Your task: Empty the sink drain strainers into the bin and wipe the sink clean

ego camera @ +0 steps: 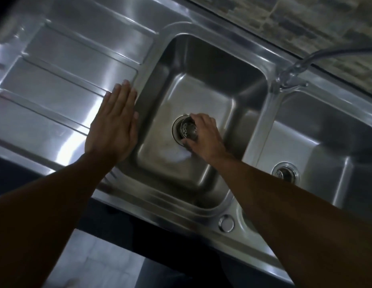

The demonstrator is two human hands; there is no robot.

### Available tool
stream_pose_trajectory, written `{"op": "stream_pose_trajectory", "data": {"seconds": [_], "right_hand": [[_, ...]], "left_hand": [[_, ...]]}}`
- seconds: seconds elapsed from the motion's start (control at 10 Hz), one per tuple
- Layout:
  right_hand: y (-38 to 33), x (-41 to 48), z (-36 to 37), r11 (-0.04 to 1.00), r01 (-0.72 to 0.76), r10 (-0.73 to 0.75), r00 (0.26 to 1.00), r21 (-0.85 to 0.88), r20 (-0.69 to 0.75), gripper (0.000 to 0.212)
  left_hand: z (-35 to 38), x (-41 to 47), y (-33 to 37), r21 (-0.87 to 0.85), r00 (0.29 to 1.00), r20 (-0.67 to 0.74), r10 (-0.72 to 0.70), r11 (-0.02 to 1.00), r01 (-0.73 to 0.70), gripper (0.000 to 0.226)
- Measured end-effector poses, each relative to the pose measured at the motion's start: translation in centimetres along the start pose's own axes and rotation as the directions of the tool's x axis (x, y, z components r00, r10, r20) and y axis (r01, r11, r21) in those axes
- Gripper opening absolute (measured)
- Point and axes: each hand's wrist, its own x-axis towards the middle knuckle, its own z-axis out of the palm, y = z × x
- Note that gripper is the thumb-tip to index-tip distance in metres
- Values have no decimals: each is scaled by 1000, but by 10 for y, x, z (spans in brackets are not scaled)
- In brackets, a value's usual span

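A stainless steel double sink fills the view. In the left basin (203, 84) my right hand (203, 136) grips a perforated metal drain strainer (188, 129), tilted and lifted partly out of the drain hole (176, 129). My left hand (114, 123) lies flat with straight fingers on the sink's rim, at the edge of the ribbed draining board (66, 75). A second strainer (284, 173) sits in the drain of the right basin (318, 142). No bin is in view.
A chrome tap (293, 73) stands behind the divider between the basins, its spout running off to the right. A round overflow cap (226, 223) sits on the front rim. A tiled wall lies at the top right, floor tiles at the bottom.
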Motion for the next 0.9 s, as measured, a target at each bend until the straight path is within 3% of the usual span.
{"op": "stream_pose_trajectory", "data": {"seconds": [0.4,0.7,0.9], "right_hand": [[13,11,37,990,38,-37,999,-132,10,93],[19,13,45,992,10,-3,998,-123,55,96],[10,-1,29,993,65,-65,998,-94,4,74]], "left_hand": [[1,1,3,24,999,-36,22,999,-21,58],[3,0,1,47,999,-36,33,998,-31,58],[1,2,1,28,999,-30,30,999,-29,60]]}}
